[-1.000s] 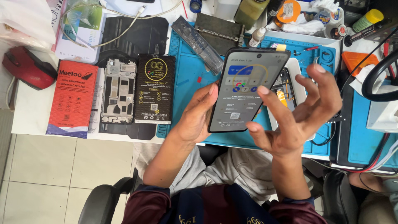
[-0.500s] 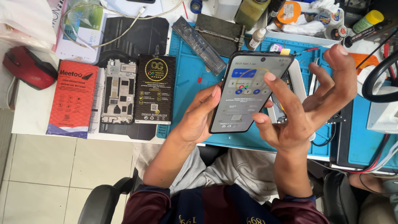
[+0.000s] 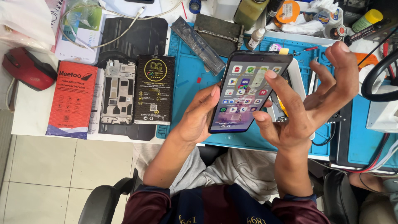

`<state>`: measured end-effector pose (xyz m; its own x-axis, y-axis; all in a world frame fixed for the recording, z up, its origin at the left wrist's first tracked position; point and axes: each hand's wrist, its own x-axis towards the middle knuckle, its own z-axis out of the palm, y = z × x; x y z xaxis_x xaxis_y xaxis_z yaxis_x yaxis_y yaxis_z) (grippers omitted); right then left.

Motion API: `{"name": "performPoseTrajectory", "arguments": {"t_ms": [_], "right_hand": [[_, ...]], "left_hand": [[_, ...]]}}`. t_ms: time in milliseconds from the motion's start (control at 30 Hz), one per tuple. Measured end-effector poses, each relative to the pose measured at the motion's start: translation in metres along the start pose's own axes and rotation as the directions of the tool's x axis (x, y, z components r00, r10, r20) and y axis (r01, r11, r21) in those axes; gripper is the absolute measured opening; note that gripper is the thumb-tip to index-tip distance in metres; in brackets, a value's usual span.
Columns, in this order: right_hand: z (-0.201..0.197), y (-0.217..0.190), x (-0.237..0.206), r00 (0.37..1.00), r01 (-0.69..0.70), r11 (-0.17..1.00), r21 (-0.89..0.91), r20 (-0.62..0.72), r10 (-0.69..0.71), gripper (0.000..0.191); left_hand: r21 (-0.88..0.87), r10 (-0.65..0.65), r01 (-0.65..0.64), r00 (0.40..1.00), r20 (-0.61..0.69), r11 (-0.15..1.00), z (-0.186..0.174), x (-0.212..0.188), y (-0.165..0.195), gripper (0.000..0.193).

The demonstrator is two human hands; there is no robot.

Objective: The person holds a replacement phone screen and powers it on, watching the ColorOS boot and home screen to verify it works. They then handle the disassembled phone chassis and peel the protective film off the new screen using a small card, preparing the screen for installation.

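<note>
My two hands hold a lit phone up over the blue repair mat.

Beneath both my hands lies the blue rubber work mat [image 3: 188,83] on the white tabletop [image 3: 29,112]. My left hand [image 3: 198,118] is clamped around the left edge of the black slab-shaped smartphone [image 3: 245,91], fingers curled behind it, keeping it tilted above the mat with its screen of coloured icons facing me. My right hand [image 3: 309,105] is spread apart just right of the phone, index fingertip resting on the upper screen, thumb near the lower right edge, the other fingers arched clear. Well left of my left hand lie a black flat screen box with a gold emblem [image 3: 154,89], a bare grey metal phone frame [image 3: 119,92] and a red flat carton [image 3: 72,98], side by side; farther left, a red computer mouse [image 3: 27,70].
</note>
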<state>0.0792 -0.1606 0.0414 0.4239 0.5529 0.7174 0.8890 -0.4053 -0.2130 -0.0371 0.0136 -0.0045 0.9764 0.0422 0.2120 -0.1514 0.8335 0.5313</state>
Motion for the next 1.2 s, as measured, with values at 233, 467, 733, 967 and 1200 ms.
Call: {"name": "performPoseTrajectory", "arguments": {"t_ms": [233, 467, 733, 967, 1200], "right_hand": [[0.001, -0.004, -0.002, 1.000, 0.016, 1.000, 0.024, -0.013, -0.016, 0.054], [0.004, -0.005, -0.009, 1.000, -0.002, 0.999, 0.053, 0.006, 0.001, 0.054], [0.003, -0.005, -0.011, 1.000, -0.002, 0.999, 0.054, 0.011, 0.002, 0.054], [0.004, -0.005, -0.012, 1.000, -0.001, 0.995, 0.098, -0.013, 0.003, 0.055], [0.017, -0.015, -0.022, 0.991, 0.093, 0.980, 0.175, -0.111, -0.074, 0.043]], "left_hand": [[-0.020, -0.015, 0.014, 0.999, -0.035, 1.000, -0.002, -0.001, -0.001, 0.056], [-0.038, -0.001, -0.001, 0.998, -0.057, 0.999, -0.006, -0.001, -0.005, 0.055], [-0.054, -0.011, 0.007, 0.997, -0.070, 0.999, -0.006, 0.000, -0.006, 0.055], [0.003, -0.005, 0.005, 0.998, -0.057, 1.000, -0.001, -0.001, -0.001, 0.057], [0.001, 0.043, -0.043, 0.999, -0.020, 0.999, 0.000, 0.003, 0.005, 0.061]]}}
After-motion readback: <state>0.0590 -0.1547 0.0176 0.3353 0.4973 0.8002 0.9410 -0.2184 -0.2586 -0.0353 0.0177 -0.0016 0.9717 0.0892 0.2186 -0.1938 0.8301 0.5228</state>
